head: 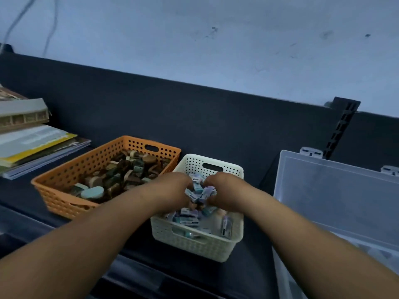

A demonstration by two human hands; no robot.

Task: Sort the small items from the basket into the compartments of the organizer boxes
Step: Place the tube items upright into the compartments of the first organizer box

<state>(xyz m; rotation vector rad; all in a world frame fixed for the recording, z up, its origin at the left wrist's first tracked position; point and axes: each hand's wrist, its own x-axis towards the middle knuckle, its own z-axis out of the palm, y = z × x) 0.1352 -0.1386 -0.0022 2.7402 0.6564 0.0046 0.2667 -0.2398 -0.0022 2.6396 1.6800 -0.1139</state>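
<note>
Left grip (172,189) and right grip (225,192): both curled round one clump of small packaged items (200,194), inside the white basket (194,244). Orange basket (62,190) just left. Clear organizer box (334,190), lid raised, at right. Dark table (254,266) beneath.

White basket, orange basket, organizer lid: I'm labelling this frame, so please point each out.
white basket (194,247), head view, near front wall
orange basket (58,201), head view, near side wall
organizer lid (336,190), head view, middle of clear panel
</note>
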